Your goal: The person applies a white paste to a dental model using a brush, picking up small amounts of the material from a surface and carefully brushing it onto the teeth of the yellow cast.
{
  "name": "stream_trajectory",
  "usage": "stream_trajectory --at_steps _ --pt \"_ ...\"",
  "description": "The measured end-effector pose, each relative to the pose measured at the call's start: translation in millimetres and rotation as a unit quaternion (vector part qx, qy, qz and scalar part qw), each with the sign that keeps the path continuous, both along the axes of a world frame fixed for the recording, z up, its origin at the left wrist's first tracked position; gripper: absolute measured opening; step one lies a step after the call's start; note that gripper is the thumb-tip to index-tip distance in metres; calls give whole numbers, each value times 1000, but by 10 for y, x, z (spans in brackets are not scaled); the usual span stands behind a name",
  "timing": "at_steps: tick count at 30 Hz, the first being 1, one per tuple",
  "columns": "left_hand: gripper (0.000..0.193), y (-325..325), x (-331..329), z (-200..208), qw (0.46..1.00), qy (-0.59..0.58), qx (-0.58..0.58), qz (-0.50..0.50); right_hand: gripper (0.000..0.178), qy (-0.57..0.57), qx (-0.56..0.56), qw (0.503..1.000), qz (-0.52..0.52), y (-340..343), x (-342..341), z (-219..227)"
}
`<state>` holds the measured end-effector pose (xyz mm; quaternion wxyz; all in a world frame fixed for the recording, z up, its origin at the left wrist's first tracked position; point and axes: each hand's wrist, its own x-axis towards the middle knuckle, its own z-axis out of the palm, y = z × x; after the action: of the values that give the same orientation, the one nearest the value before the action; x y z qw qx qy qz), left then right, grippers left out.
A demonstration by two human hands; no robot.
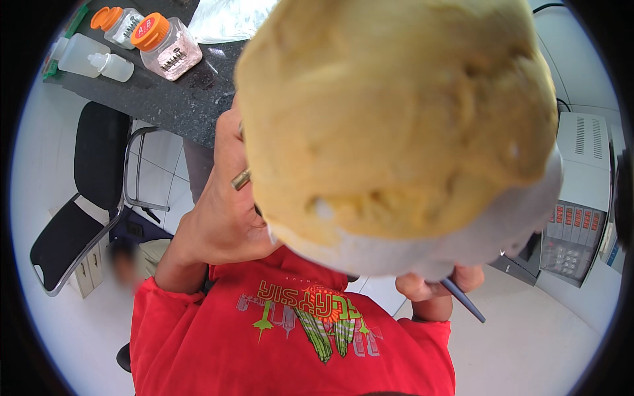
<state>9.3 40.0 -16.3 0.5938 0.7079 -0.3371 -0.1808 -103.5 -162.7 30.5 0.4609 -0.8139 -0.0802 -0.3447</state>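
Note:
A big yellow plaster cast (396, 119) with a lumpy, uneven surface fills the upper middle, very near the camera and partly blurred. Along its lower right runs a whitish plaster part (422, 244). My left hand (228, 211) is closed at the cast's left side; most of its fingers are hidden. By that hand a short brass-coloured pin (241, 179) sticks out. Below the cast's lower right edge, my right hand (429, 290) grips a slim tool with a dark blue handle (465, 301); its working end is hidden behind the cast.
On the dark stone counter (218, 66) stand an orange-lidded jar (170, 56) of pink powder, a second orange-lidded jar (122, 28) and a small white dropper bottle (113, 66). A black chair (99, 152) is at left, a grey-white machine (581, 171) at right. Someone blurred sits behind.

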Motion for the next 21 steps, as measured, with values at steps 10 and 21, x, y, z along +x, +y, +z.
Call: stream_trajectory --at_steps 10,21 --pt "65 1 -1 13 1000 4 1 5 20 6 7 1000 3 13 -1 9" --pt "64 -8 -8 21 1000 5 -1 10 21 5 16 1000 4 17 -17 -5"
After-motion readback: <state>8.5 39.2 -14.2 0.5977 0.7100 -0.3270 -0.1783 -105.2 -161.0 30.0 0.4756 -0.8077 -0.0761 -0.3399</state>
